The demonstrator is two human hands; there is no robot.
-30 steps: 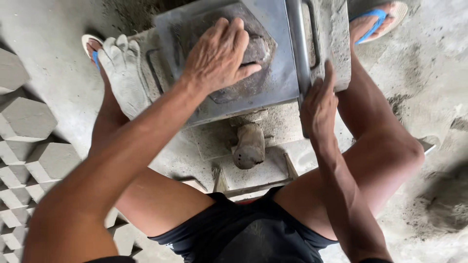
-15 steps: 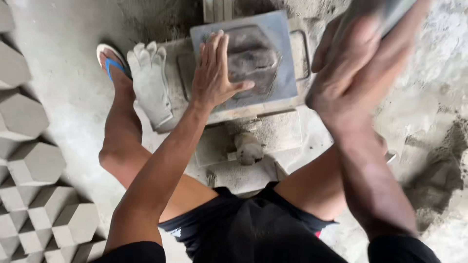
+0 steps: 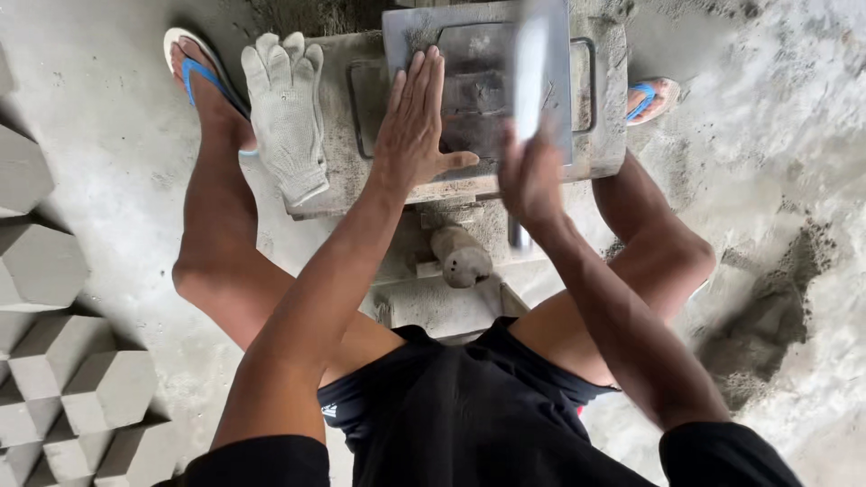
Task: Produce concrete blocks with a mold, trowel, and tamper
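Right now the metal mould (image 3: 478, 86) sits on its grey press stand (image 3: 338, 162) between the person's knees, its cavity dark; whether it is packed I cannot tell. Flat on its top lies the left hand (image 3: 415, 122), fingers spread, gripping nothing. Closed round a blurred flat metal bar (image 3: 532, 68), the right hand (image 3: 530, 176) holds it upright over the mould. Beside it lies a white work glove (image 3: 287, 113); grey hexagonal blocks (image 3: 63, 379) stand finished on the floor at left
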